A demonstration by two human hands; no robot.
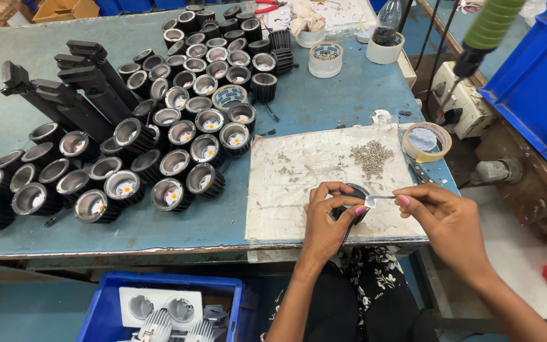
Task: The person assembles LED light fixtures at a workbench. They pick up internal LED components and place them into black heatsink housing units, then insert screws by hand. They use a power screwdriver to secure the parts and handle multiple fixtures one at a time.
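Observation:
My left hand [327, 218] grips a black round lamp housing [357, 193] at the near edge of a worn white mat [299, 183]. My right hand [441, 215] pinches a small clear strip [380, 199] at its fingertips and holds it over the housing's rim. A little heap of small metal screws [372, 155] lies on the mat just beyond both hands. Most of the housing is hidden by my left fingers.
Several black lamp housings [178, 126] and black track adapters [71, 88] cover the blue-green table [324, 101] to the left. Tape rolls [427, 140] and white cups [325, 59] stand at the back right. A green power screwdriver [485, 35] hangs above right. Blue bins [539, 88] sit right and below.

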